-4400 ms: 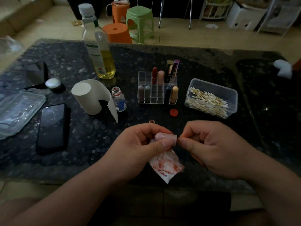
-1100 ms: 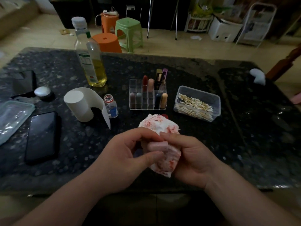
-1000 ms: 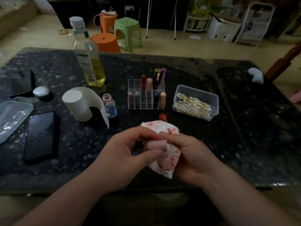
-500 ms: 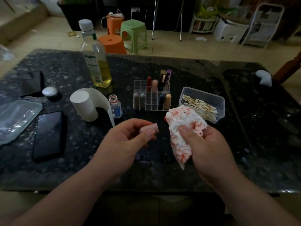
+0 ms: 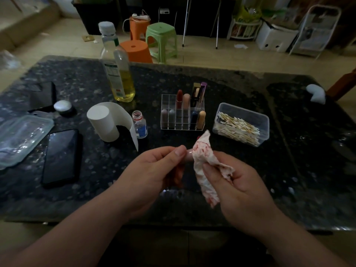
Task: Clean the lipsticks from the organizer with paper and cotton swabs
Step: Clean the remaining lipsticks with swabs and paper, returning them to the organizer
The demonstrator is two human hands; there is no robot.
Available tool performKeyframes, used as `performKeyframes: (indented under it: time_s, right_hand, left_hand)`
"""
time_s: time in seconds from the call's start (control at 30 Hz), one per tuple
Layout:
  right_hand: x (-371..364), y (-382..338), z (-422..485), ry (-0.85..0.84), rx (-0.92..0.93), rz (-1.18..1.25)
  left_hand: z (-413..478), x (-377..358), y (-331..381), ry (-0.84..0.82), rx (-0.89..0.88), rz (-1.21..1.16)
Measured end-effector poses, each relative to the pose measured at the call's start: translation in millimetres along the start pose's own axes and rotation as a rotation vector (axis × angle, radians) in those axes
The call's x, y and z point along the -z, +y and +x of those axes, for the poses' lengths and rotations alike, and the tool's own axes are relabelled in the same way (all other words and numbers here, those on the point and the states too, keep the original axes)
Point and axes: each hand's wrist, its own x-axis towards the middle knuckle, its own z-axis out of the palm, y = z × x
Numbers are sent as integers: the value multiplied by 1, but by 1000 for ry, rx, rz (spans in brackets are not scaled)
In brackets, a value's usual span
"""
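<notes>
Left hand fingers pinch what looks like a pink lipstick; right hand fingers clamp the red-stained paper against it.

Left hand and stained paper hide most of the pink lipstick; the clear lid runs off the left edge

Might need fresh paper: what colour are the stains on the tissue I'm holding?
Red smears on the white tissue, seen in the head view.
</notes>
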Motion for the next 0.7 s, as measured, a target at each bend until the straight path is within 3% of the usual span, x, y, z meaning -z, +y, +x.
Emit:
performKeyframes:
  time_s: [0.2,0.47,0.6,0.7]
  right_hand:
    - [4,-5,1,-192,31,17]
    - [3,-1,1,-282,59,-269]
    - [5,4,0,-359,-83,-317]
    - [6,0,0,-392,-172,-188]
  left_hand:
    - [-4,1,2,-69,0,40]
    - [-7,0,8,-184,174,38]
    - [-6,3,8,-258,183,53]
    - [-6,4,6,-292,174,51]
